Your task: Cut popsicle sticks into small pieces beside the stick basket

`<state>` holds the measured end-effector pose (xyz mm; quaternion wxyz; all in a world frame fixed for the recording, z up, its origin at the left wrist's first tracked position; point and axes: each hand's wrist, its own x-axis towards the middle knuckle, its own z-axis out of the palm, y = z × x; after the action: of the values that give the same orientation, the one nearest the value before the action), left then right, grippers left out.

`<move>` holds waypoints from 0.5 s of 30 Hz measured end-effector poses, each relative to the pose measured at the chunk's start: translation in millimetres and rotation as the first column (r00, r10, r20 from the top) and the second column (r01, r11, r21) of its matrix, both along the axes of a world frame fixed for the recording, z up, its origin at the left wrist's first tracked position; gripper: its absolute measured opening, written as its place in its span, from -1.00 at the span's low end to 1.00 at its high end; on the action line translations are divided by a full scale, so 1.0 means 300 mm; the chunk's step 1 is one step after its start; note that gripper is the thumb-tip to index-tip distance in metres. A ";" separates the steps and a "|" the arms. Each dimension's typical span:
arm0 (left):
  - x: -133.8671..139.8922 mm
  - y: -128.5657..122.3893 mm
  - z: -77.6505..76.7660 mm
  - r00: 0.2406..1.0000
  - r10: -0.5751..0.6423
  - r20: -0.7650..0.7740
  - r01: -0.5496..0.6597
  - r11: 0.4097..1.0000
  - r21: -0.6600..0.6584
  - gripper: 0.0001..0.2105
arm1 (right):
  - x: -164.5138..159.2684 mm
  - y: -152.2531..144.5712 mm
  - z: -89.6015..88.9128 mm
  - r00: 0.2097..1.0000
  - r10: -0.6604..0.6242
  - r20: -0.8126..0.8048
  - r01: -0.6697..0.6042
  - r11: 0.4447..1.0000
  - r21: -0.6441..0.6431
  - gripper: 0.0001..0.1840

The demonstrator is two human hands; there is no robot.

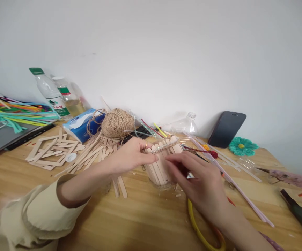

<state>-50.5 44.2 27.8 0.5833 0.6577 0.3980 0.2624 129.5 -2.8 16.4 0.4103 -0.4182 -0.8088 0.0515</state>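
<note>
A small round holder made of upright popsicle sticks (pixel 158 171) stands tilted at the middle of the table. Silvery tinsel trim (pixel 163 147) runs around its upper rim, and a fuzzy band circles its base. My left hand (pixel 132 156) grips the rim from the left, thumb on the outside and fingers behind. At the holder's right side is my right hand (pixel 198 174), its thumb and index finger pinched close to the sticks. Whatever lies between those fingertips is too small to make out. Pipe cleaners (pixel 154 129) show behind the holder.
Loose popsicle sticks (pixel 95 153), a twine ball (pixel 118 122) and a blue tissue pack (pixel 81 127) lie left. Bottles (pixel 52 92) stand behind them. A phone (pixel 227 129), teal flower (pixel 242 146), pink tubes (pixel 237 191), glue gun (pixel 292 176) and yellow-handled scissors (pixel 192 219) are on the right.
</note>
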 end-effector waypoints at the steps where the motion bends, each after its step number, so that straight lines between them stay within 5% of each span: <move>1: -0.002 0.002 0.001 1.000 0.011 -0.008 -0.011 1.000 -0.003 -0.90 | 0.013 -0.002 0.005 0.999 -0.013 -0.029 0.013 1.000 -0.021 -0.89; 15: -0.020 0.023 -0.007 0.998 0.043 -0.049 -0.045 0.998 -0.036 -0.91 | 0.163 -0.004 -0.057 0.978 -0.202 -0.055 0.177 0.938 -0.299 -0.88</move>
<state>-56.6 51.2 25.6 0.5797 0.6440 0.4311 0.2516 178.3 -3.9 -0.8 0.3810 -0.5475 -0.7301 0.1484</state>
